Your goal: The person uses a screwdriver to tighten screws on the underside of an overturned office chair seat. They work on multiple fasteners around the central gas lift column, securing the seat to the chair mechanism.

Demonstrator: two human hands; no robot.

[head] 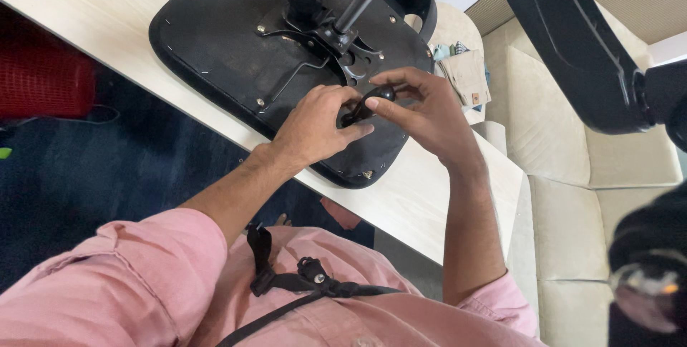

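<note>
We see an upturned black chair seat (236, 46) lying flat on the pale wooden counter (107, 18), its underside facing up. The near rim of the seat comes almost to the counter's near edge, just past our wrists, so little bare wood is left there. To the left the counter runs on open and bare toward the far corner; to the right a strip of bare wood runs to the counter's right-hand end. Beyond that end sits a cream sofa (608, 168), with folded cloths (465, 71) on a pale rounded surface just past the seat. A metal gas column (358, 3) rises slanted from the black mounting plate (336, 54) in the middle of the seat, and a large black chair part (572, 39) hangs over the upper right of the view, crowding the room above the right side.

Our left hand (315, 125) rests over the near right part of the seat, fingers (356, 132) curled and clenched around a small black knob handle (368, 102), thumb pressed along its underside. Our right hand (422, 111) meets it from the other side, fingertips pinching the rounded far end of the same handle, the remaining fingers bent loosely above. The handle lies just above the seat's underside, close beside the mounting plate, between the two hands. Below the counter's near edge lie dark blue floor (86, 175) and a red mesh object (43, 82)
</note>
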